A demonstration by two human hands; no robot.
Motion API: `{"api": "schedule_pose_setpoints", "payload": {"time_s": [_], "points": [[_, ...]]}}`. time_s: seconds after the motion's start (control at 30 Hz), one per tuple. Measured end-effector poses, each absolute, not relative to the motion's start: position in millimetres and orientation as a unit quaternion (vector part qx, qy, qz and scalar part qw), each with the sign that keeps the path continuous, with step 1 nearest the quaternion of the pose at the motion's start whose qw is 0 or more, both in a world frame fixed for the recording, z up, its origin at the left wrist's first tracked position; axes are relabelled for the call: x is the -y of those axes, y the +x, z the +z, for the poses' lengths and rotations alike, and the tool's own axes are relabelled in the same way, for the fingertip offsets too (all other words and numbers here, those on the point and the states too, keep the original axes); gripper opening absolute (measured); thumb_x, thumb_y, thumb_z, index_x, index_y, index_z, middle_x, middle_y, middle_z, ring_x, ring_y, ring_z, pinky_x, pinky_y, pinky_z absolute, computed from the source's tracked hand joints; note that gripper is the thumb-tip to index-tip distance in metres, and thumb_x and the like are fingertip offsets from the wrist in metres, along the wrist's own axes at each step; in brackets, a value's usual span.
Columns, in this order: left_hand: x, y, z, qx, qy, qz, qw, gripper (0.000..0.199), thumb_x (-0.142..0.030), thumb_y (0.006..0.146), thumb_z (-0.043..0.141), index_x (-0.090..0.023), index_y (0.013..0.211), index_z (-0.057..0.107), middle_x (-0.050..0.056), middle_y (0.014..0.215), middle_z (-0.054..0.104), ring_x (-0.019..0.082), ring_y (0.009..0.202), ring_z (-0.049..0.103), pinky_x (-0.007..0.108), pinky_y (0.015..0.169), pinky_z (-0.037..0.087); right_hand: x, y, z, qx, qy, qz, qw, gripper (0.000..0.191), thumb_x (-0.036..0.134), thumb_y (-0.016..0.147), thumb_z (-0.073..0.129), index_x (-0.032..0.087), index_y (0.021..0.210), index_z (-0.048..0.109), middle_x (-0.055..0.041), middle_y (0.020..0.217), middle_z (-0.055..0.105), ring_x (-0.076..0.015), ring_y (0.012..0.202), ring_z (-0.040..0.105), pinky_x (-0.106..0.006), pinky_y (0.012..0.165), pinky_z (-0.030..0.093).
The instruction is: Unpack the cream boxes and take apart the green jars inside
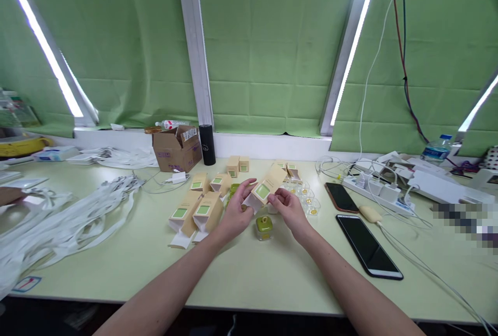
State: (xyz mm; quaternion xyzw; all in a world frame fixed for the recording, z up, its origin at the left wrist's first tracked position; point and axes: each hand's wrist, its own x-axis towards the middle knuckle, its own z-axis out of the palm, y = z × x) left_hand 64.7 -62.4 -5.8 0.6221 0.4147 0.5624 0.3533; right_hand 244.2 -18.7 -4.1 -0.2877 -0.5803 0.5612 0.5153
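Observation:
Both hands hold a small cream carton point(274, 176) with a green window, tilted above the table, its white flaps folded out at the lower end. My left hand point(237, 212) grips the flap end, and my right hand point(290, 211) pinches the lower right side. Just below them stands a small clear jar with a green lid point(264, 226). Left of my left hand lie two cartons with open flaps, one of them a near carton point(208, 210). Another green lid point(234, 189) shows partly behind my left hand. Clear plastic jars point(310, 202) sit behind my right hand.
Two phones, including a larger phone point(368, 245), lie at right near a power strip point(379, 196) with tangled cables. White straps point(89, 217) spread over the left. A cardboard box point(176, 152) and a black cylinder point(207, 145) stand at the back. Closed cartons point(233, 166) stand near the wall.

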Motion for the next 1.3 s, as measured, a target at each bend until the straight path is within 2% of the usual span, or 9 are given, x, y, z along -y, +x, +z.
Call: {"api": "schedule_pose_setpoints", "payload": {"time_s": [0.13, 0.23, 0.4, 0.5, 0.57, 0.77, 1.0, 1.13, 1.3], "points": [[63.2, 64.1, -5.1, -0.410, 0.633, 0.566, 0.333, 0.069, -0.008, 0.079, 0.058, -0.025, 0.145, 0.047, 0.011, 0.142, 0.065, 0.028, 0.129, 0.062, 0.036, 0.091, 0.057, 20.4, 244.4, -0.2, 0.556, -0.291, 0.581, 0.518, 0.055, 0.068, 0.068, 0.086, 0.021, 0.093, 0.074, -0.0074, 0.086, 0.078, -0.0251, 0.084, 0.072, -0.034, 0.076, 0.053], [62.1, 62.6, -6.1, -0.422, 0.645, 0.575, 0.274, 0.071, -0.002, 0.074, 0.053, -0.025, 0.141, 0.049, 0.011, 0.142, 0.063, 0.027, 0.133, 0.059, 0.040, 0.099, 0.055, 19.6, 245.4, -0.5, 0.547, -0.296, 0.585, 0.521, 0.052, 0.068, 0.068, 0.086, 0.021, 0.086, 0.073, -0.0054, 0.078, 0.075, -0.0227, 0.078, 0.069, -0.031, 0.070, 0.051], [65.0, 60.2, -3.8, -0.422, 0.699, 0.574, 0.066, 0.070, 0.004, 0.076, 0.050, -0.026, 0.139, 0.049, 0.012, 0.147, 0.057, 0.027, 0.137, 0.049, 0.052, 0.112, 0.045, 14.5, 248.0, -5.8, 0.523, -0.287, 0.597, 0.537, 0.052, 0.069, 0.070, 0.084, 0.020, 0.084, 0.073, -0.0033, 0.073, 0.071, -0.0173, 0.069, 0.060, -0.028, 0.061, 0.041], [69.2, 60.8, -1.0, -0.409, 0.734, 0.538, -0.064, 0.063, 0.006, 0.077, 0.049, -0.027, 0.129, 0.059, 0.010, 0.152, 0.051, 0.030, 0.140, 0.040, 0.060, 0.116, 0.039, 12.8, 248.8, -7.2, 0.518, -0.278, 0.601, 0.542, 0.052, 0.069, 0.073, 0.082, 0.019, 0.085, 0.073, -0.0048, 0.079, 0.073, -0.0148, 0.065, 0.056, -0.027, 0.058, 0.036], [71.3, 61.7, 0.0, -0.411, 0.749, 0.508, -0.110, 0.062, 0.008, 0.077, 0.048, -0.029, 0.123, 0.065, 0.008, 0.155, 0.047, 0.031, 0.140, 0.037, 0.062, 0.116, 0.037, 13.3, 248.7, -6.6, 0.518, -0.276, 0.599, 0.545, 0.052, 0.069, 0.073, 0.082, 0.019, 0.083, 0.073, -0.0044, 0.079, 0.073, -0.0137, 0.063, 0.054, -0.027, 0.058, 0.035], [72.6, 62.7, -0.7, -0.415, 0.770, 0.464, -0.141, 0.073, 0.006, 0.078, 0.049, -0.035, 0.136, 0.065, 0.008, 0.156, 0.041, 0.034, 0.138, 0.038, 0.061, 0.113, 0.040, 16.6, 248.1, -3.2, 0.503, -0.274, 0.606, 0.552, 0.051, 0.066, 0.071, 0.085, 0.020, 0.089, 0.074, -0.0029, 0.079, 0.073, -0.0152, 0.066, 0.058, -0.027, 0.060, 0.039], [68.3, 63.0, -6.2, -0.408, 0.771, 0.472, -0.127, 0.078, 0.001, 0.087, 0.047, -0.028, 0.159, 0.041, 0.012, 0.152, 0.053, 0.032, 0.136, 0.045, 0.056, 0.113, 0.042, 15.1, 248.8, -2.3, 0.474, -0.296, 0.609, 0.563, 0.054, 0.066, 0.067, 0.087, 0.019, 0.085, 0.071, -0.0030, 0.078, 0.072, -0.0144, 0.064, 0.057, -0.027, 0.058, 0.038], [67.0, 64.5, -6.8, -0.422, 0.762, 0.479, -0.110, 0.068, -0.001, 0.091, 0.046, -0.027, 0.154, 0.048, 0.012, 0.150, 0.055, 0.031, 0.136, 0.045, 0.056, 0.113, 0.042, 16.1, 247.9, -2.2, 0.475, -0.301, 0.603, 0.567, 0.055, 0.068, 0.066, 0.088, 0.019, 0.083, 0.068, -0.0027, 0.076, 0.072, -0.0145, 0.063, 0.057, -0.028, 0.057, 0.037], [69.1, 66.3, -3.2, -0.423, 0.766, 0.478, -0.073, 0.051, -0.002, 0.092, 0.046, -0.025, 0.134, 0.063, 0.011, 0.150, 0.055, 0.030, 0.137, 0.043, 0.055, 0.113, 0.042, 16.1, 247.9, -2.0, 0.478, -0.308, 0.595, 0.568, 0.057, 0.069, 0.065, 0.087, 0.021, 0.087, 0.067, -0.0013, 0.076, 0.069, -0.0153, 0.066, 0.056, -0.027, 0.057, 0.036]]}}
